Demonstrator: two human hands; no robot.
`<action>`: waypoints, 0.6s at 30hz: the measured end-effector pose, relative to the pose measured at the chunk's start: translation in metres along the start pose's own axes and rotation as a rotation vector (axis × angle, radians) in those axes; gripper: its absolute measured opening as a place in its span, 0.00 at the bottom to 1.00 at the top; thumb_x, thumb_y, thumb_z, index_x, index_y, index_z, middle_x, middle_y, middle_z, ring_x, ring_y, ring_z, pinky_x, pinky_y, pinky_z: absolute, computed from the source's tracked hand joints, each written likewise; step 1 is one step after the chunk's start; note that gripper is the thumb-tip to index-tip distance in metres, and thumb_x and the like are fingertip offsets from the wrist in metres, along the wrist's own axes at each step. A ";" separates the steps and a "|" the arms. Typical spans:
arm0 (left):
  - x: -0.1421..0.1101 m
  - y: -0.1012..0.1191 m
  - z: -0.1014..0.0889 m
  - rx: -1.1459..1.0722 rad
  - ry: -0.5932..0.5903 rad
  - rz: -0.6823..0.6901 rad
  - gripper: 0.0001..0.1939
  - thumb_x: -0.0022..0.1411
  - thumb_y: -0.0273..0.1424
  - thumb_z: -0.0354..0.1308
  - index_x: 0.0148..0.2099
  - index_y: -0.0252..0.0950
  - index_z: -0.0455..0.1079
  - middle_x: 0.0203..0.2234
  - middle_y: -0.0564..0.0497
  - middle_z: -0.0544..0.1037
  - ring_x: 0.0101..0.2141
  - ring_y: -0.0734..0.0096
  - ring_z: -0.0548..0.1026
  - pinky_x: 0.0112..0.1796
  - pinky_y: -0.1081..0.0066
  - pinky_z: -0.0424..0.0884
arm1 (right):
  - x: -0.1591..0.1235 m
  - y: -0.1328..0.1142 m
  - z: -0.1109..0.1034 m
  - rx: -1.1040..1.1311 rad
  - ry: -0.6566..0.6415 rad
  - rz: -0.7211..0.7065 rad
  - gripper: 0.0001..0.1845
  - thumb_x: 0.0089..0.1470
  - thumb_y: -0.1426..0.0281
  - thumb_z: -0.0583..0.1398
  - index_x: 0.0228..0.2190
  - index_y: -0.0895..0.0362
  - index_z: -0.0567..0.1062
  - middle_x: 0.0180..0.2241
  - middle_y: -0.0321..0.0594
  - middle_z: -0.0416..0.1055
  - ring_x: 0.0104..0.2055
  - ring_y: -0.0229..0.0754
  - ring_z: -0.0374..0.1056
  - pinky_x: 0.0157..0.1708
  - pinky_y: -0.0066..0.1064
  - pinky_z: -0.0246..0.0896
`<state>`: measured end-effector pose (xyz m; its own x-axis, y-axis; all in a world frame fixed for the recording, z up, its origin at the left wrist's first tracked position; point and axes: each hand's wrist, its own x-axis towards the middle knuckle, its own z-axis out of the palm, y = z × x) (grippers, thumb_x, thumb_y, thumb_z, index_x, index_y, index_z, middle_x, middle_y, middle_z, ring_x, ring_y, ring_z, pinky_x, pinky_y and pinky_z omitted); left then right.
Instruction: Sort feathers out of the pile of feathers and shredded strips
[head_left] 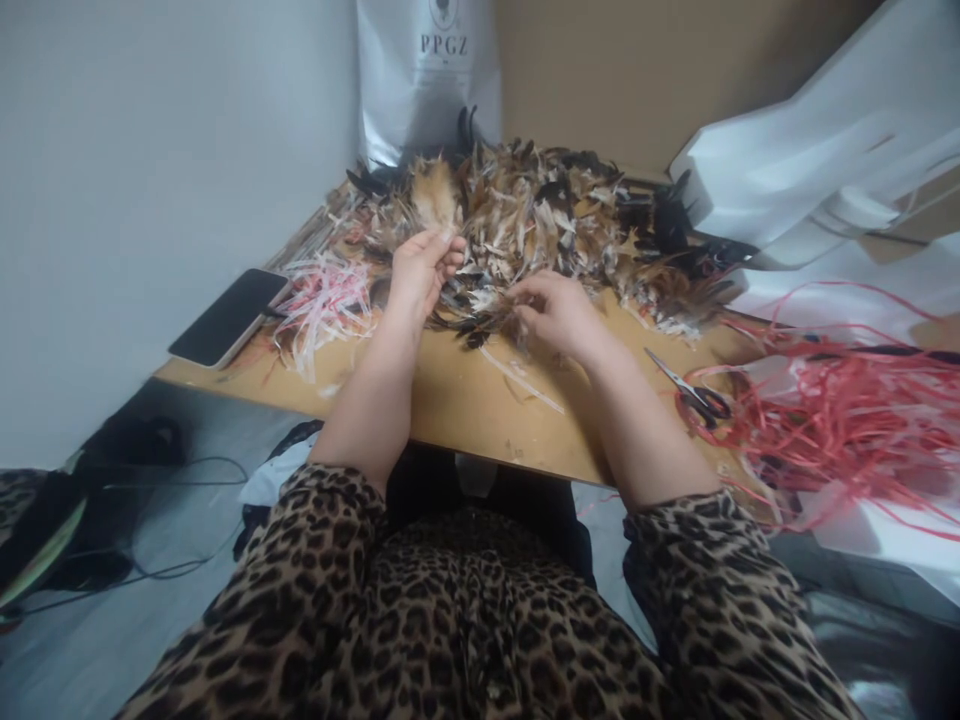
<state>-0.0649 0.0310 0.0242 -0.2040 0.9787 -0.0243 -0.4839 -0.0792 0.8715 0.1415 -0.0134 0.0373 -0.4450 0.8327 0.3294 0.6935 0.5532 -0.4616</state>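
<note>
My left hand (429,268) is closed in a pinch on the base of a tan feather bunch (435,193), whose fluffy tips point away from me. To its right, my right hand (553,310) has its fingers curled together at the near edge of a big heap of brown, white and black feathers (525,205). Small feathers lie by its fingertips, but whether it grips one I cannot make out. Below the hands, a thin white strip (521,380) lies on the wooden table (480,400).
A phone (231,318) lies at the table's left edge, beside pink and white strips (322,300). Scissors (688,388) rest on the right, near a tangle of red ribbon (862,430). Behind the feathers stands a silvery bag (427,90). White sheeting (825,150) fills the back right.
</note>
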 end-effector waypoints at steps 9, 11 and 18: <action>0.000 -0.001 0.000 0.021 -0.026 0.015 0.07 0.57 0.31 0.64 0.37 0.34 0.72 0.25 0.54 0.78 0.22 0.83 0.74 0.22 0.85 0.66 | 0.006 -0.045 0.037 -0.366 -0.332 -0.038 0.24 0.51 0.65 0.61 0.51 0.55 0.72 0.47 0.49 0.72 0.44 0.51 0.70 0.41 0.38 0.62; 0.000 -0.001 0.000 0.028 -0.040 0.017 0.07 0.57 0.31 0.65 0.37 0.34 0.72 0.25 0.54 0.79 0.22 0.84 0.74 0.22 0.85 0.66 | 0.016 -0.047 0.047 -0.369 -0.316 -0.040 0.22 0.53 0.66 0.59 0.51 0.55 0.72 0.46 0.49 0.73 0.46 0.52 0.70 0.42 0.38 0.62; -0.002 0.003 0.000 -0.011 -0.006 -0.008 0.07 0.57 0.31 0.65 0.36 0.34 0.72 0.26 0.53 0.78 0.22 0.83 0.74 0.23 0.83 0.67 | 0.053 -0.046 0.059 -0.280 -0.432 -0.002 0.06 0.47 0.74 0.61 0.30 0.58 0.79 0.32 0.48 0.77 0.37 0.49 0.71 0.38 0.37 0.60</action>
<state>-0.0665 0.0290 0.0271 -0.1950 0.9804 -0.0287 -0.4949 -0.0731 0.8659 0.0523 0.0066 0.0273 -0.5989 0.7980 -0.0679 0.7913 0.5766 -0.2034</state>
